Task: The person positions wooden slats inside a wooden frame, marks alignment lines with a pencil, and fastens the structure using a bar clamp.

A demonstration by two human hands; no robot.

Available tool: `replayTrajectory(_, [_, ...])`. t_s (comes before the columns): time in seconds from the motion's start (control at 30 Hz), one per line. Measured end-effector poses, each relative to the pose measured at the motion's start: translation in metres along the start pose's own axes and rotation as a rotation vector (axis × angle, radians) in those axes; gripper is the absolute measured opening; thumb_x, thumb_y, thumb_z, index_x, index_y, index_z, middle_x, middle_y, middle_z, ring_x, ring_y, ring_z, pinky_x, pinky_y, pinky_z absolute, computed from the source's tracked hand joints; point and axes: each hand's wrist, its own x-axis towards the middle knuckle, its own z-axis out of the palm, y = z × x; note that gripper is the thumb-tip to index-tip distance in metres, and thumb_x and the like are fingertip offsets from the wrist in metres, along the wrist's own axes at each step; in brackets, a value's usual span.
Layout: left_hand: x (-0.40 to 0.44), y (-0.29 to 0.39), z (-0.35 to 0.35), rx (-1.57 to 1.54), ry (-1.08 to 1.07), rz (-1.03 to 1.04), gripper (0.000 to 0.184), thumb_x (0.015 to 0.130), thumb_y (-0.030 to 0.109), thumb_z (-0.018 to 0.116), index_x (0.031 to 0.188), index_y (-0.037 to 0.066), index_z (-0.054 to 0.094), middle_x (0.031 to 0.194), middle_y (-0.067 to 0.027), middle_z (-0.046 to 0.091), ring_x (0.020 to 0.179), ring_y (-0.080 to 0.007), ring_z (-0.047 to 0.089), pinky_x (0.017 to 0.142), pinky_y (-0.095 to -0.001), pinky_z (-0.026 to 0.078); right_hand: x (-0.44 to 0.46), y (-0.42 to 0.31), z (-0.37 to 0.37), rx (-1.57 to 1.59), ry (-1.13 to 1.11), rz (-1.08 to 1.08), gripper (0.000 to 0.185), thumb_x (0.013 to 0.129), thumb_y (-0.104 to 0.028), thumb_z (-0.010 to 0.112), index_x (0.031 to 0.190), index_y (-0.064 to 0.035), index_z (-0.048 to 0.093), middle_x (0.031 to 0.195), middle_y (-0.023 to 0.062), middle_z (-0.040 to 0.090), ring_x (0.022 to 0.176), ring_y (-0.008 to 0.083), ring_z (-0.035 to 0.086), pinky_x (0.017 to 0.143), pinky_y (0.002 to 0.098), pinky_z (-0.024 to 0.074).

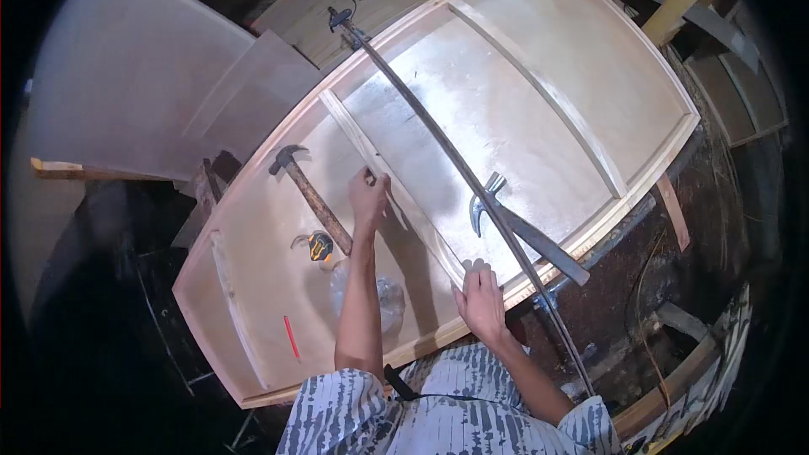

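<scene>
A pale wooden slat [413,207] spans a shallow wooden frame [286,136] with a thin panel inside. My left hand [368,199] pinches the slat partway along, its fingers curled at the edge. At the near end, my right hand [483,303] grips the same slat, thumb on one side and fingers on the other. Left of the slat lies a claw hammer [313,195] with a worn wooden handle. To its right, a second claw hammer [531,236] rests partly under a long metal bar clamp [438,136] that crosses the frame.
A yellow-black tape measure [320,246], a clear plastic bag [389,303] and a red pencil [291,337] lie on the panel's left part. Fixed slats [539,88] cross elsewhere. A large pale board [143,76] leans at the upper left. Wood scraps [674,211] sit at right.
</scene>
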Motion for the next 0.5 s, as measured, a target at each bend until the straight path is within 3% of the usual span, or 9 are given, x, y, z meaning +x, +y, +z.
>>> replayTrajectory(0.03, [-0.002,-0.009,0.002,0.305,0.095,0.149,0.046,0.093,0.025,0.076,0.127,-0.005,0.069,0.121,-0.0239,0.064,0.107,-0.0356,0.065,0.096,-0.047,0.051,-0.003,-0.002,0.002,-0.002,-0.01,0.003,0.054,0.09,-0.022,0.076,0.132,0.0058,0.054,0.137,0.0302,0.053,0.122,0.0464,0.054,0.1,0.054,0.0493])
replayTrajectory(0.07, [-0.005,-0.008,-0.002,0.244,-0.014,0.101,0.044,0.096,0.031,0.071,0.125,-0.002,0.07,0.125,-0.0289,0.058,0.114,-0.0429,0.059,0.1,-0.0518,0.047,-0.003,-0.003,0.007,-0.057,0.0,0.015,0.053,0.09,-0.022,0.075,0.13,0.0058,0.054,0.138,0.0302,0.053,0.122,0.0458,0.054,0.101,0.0537,0.0494])
replayTrajectory(0.2, [-0.018,-0.01,0.002,0.42,0.05,0.255,0.042,0.098,0.032,0.069,0.124,-0.001,0.071,0.12,-0.0272,0.059,0.113,-0.042,0.058,0.101,-0.0507,0.047,0.001,-0.002,0.015,-0.077,-0.011,0.056,0.053,0.09,-0.022,0.076,0.13,0.0044,0.053,0.138,0.0283,0.053,0.123,0.0443,0.054,0.101,0.0533,0.0498])
replayTrajectory(0.27, [-0.018,-0.012,0.005,0.087,0.016,0.154,0.043,0.099,0.031,0.067,0.128,-0.001,0.068,0.122,-0.0263,0.057,0.115,-0.0413,0.056,0.101,-0.0499,0.046,0.0,-0.004,0.008,-0.056,-0.003,0.029,0.055,0.091,-0.025,0.076,0.134,0.0025,0.054,0.137,0.0257,0.054,0.125,0.0444,0.053,0.104,0.0534,0.0475])
replayTrajectory(0.3, [-0.017,-0.014,0.003,0.089,0.003,0.147,0.043,0.099,0.031,0.067,0.128,-0.001,0.068,0.122,-0.0263,0.057,0.115,-0.0413,0.056,0.101,-0.0499,0.046,-0.004,-0.003,0.004,-0.056,-0.01,0.043,0.055,0.091,-0.025,0.076,0.134,0.0025,0.054,0.137,0.0257,0.054,0.125,0.0444,0.053,0.104,0.0534,0.0475])
replayTrajectory(0.4, [-0.026,-0.015,0.004,0.152,-0.114,0.147,0.053,0.096,0.034,0.072,0.135,-0.001,0.063,0.128,-0.024,0.055,0.116,-0.039,0.055,0.1,-0.0496,0.046,-0.014,-0.009,-0.034,-0.206,-0.154,0.038,0.055,0.092,-0.029,0.075,0.134,0.0021,0.058,0.136,0.0252,0.057,0.134,0.0437,0.05,0.111,0.054,0.0417])
replayTrajectory(0.47, [-0.042,-0.016,0.012,0.205,-0.001,0.344,0.068,0.09,0.037,0.078,0.143,0.0,0.056,0.134,-0.0222,0.052,0.116,-0.0369,0.055,0.1,-0.049,0.046,-0.024,0.0,-0.036,-0.176,-0.133,0.004,0.055,0.092,-0.029,0.076,0.134,0.0023,0.059,0.137,0.0246,0.057,0.136,0.0433,0.05,0.111,0.0534,0.0417])
replayTrajectory(0.5, [-0.045,-0.016,0.01,0.2,-0.017,0.337,0.068,0.09,0.037,0.078,0.143,0.0,0.056,0.134,-0.0222,0.052,0.116,-0.0369,0.055,0.1,-0.049,0.046,-0.029,0.004,-0.036,-0.139,-0.098,-0.039,0.055,0.091,-0.029,0.076,0.134,0.0026,0.059,0.138,0.024,0.057,0.138,0.0429,0.049,0.112,0.0528,0.0418])
